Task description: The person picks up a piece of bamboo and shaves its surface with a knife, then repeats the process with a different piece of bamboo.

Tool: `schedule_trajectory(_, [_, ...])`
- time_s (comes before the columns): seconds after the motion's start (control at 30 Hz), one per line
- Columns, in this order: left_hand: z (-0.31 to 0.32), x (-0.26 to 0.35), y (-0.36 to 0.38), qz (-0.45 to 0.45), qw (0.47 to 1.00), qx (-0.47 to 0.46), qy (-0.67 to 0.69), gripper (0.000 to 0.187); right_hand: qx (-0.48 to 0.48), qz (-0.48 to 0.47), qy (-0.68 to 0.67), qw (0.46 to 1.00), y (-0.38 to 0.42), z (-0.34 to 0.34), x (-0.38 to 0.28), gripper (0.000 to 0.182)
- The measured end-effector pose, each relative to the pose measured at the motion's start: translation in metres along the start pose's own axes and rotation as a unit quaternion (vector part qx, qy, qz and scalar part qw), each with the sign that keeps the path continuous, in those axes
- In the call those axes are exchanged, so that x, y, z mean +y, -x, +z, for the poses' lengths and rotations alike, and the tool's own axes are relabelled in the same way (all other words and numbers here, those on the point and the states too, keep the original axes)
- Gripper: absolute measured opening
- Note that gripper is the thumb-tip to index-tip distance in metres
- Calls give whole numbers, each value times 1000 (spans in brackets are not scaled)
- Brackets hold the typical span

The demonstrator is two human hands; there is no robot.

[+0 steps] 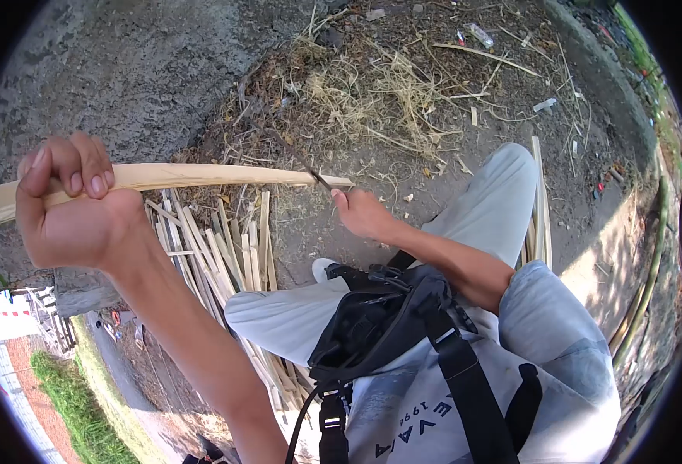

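A long pale strip of split wood or bamboo point(217, 174) runs from the left edge to the middle of the view. Near its left part, my left hand point(78, 197) is wrapped round it with the fingers curled. My right hand point(364, 214) is closed near the strip's right end, around the handle end of a dark, narrow knife point(315, 175). The blade crosses the strip close to its tip; the handle is mostly hidden by my fingers.
Cut strips point(209, 247) lie in a pile below the long strip, beside my legs. Pale shavings point(364, 100) cover the ground ahead. A black bag point(383, 325) sits on my lap. A concrete edge point(611, 85) curves along the right.
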State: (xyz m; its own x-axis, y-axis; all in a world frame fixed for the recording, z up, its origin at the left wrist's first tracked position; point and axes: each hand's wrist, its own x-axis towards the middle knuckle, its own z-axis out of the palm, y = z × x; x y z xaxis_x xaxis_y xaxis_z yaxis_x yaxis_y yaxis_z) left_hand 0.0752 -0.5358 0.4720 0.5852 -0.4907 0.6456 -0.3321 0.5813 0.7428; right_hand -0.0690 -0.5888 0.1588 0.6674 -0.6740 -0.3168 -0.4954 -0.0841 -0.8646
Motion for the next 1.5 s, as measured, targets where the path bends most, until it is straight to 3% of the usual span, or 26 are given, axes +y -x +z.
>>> schedule_trajectory(0.03, [-3, -2, -4, -2, 1000, -5, 23, 28, 49, -36, -16, 998, -2, 0, -7, 54])
schedule_trajectory(0.13, [-7, -7, -9, 5, 1000, 12, 22, 27, 12, -73, -60, 995, 27, -29, -55, 54])
schedule_trajectory(0.27, [-10, -3, -3, 7, 1000, 10, 9, 26, 30, -28, -23, 999, 1, 20, 5, 53])
schedule_trajectory(0.37, [-20, -2, -3, 6, 999, -8, 41, 26, 41, -51, -2, 998, -11, -2, 7, 53])
schedule_trajectory(0.43, [-16, -3, 3, -2, 1000, 1, 26, 25, 57, -75, -42, 995, 15, -5, -27, 54])
schedule_trajectory(0.53, [-12, 3, 3, -4, 999, -10, 44, 23, 83, -45, -29, 995, 7, 33, 19, 53])
schedule_trajectory(0.6, [-21, 4, 5, -6, 998, -21, 65, 22, 28, 19, 11, 999, -12, 41, 73, 54])
schedule_trajectory(0.63, [-21, 8, 7, -9, 999, -16, 34, 21, 4, 54, 30, 998, -19, 32, 74, 55])
schedule_trajectory(0.83, [-35, 0, 2, 2, 1000, 2, 31, 19, 47, -41, -35, 997, 22, 31, 30, 58])
schedule_trajectory(0.93, [-49, 2, -3, -8, 999, -14, 35, 20, 78, 30, 39, 996, -5, 51, 85, 56])
schedule_trajectory(1.03, [-58, 0, -9, 2, 999, 0, 42, 22, 36, 37, 15, 999, -5, 38, 55, 55])
schedule_trajectory(1.13, [-65, 0, -5, -2, 999, 6, 34, 24, 40, -41, -14, 998, 24, 24, 19, 57])
schedule_trajectory(1.23, [-53, 4, -2, -8, 999, 32, -4, 24, 35, 85, -8, 996, -7, 61, 89, 57])
schedule_trajectory(1.37, [-66, 2, -5, -7, 999, 21, 23, 24, 45, 34, 17, 998, -12, 43, 72, 58])
schedule_trajectory(1.47, [-76, -2, -11, -6, 999, 19, 40, 25, 24, -28, -13, 999, 25, 25, 20, 58])
schedule_trajectory(1.5, [-65, -2, -10, 3, 998, 68, -9, 25, 22, 30, 0, 999, 19, 39, 43, 57])
